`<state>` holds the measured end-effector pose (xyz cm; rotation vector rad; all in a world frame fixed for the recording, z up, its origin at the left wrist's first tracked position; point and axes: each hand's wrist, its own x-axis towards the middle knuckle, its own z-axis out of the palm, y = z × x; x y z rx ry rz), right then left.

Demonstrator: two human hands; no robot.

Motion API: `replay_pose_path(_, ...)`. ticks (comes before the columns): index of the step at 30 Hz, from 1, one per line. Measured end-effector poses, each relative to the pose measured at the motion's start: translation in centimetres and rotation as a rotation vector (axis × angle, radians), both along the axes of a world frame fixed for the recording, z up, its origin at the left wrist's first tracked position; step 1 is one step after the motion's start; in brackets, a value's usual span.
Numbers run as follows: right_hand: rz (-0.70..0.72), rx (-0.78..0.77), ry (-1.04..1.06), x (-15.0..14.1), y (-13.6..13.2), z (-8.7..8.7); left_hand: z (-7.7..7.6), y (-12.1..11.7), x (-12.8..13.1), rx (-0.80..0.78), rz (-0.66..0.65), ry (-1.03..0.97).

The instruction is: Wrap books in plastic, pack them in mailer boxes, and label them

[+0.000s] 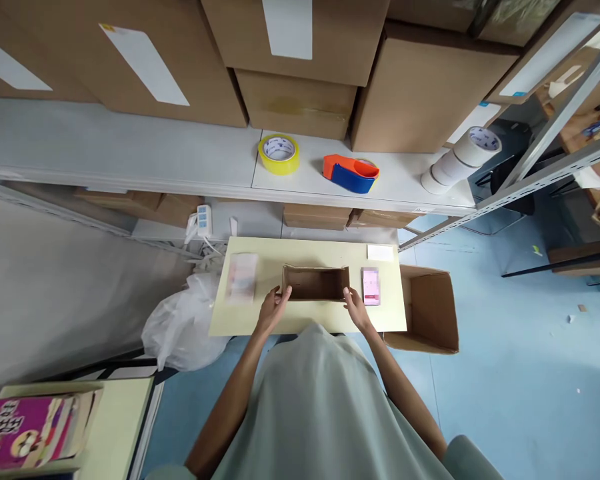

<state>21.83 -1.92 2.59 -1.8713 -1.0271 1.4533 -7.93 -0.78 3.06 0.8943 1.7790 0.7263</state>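
Observation:
A small open cardboard box (316,284) stands on the pale yellow table (300,250) in front of me, its inside dark and bare. My left hand (274,308) grips its left wall, thumb near the top edge. On the opposite side my right hand (356,308) holds the right wall in the same way. Just right of that hand lies a phone (371,287) with a pinkish lit screen. A blurred printed sheet (241,277) rests on the table's left part, and a small white paper (380,253) at its back right corner.
On the shelf (180,150) ahead are a yellow tape roll (279,155), an orange and blue tape dispenser (351,173) and stacked white rolls (461,160). Large cartons (430,87) stand behind. An open carton (430,310) is at the table's right; a plastic bag (185,327) hangs left.

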Motion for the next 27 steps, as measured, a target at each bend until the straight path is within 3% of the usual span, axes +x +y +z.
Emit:
replay_pose_path(5, -0.065, -0.035, 0.112, 1.1, -0.1, 0.2, -0.9, -0.1, -0.8, -0.030, 0.128, -0.116)
replay_pose_path(9, -0.140, -0.053, 0.168, 1.9, 0.3, -0.8, -2.3, 0.0, -1.8, -0.054, 0.225, -0.164)
replay_pose_path(16, -0.109, -0.005, 0.002, 0.5, 0.8, -3.3, -4.1, 0.5, -2.0, -0.100, 0.143, 0.015)
replay_pose_path(20, -0.100, 0.185, -0.194, 0.9, 1.7, -2.2, -2.4, 1.3, -2.6, 0.048, 0.138, 0.244)
replay_pose_path(24, 0.016, 0.396, -0.267, 1.2, 4.0, 0.4, 1.1, 1.8, -2.3, 0.261, -0.079, 0.453)
replay_pose_path(27, 0.139, 0.419, -0.227, 0.6, 6.5, 1.6, 3.5, 2.0, -1.2, 0.395, -0.204, 0.479)
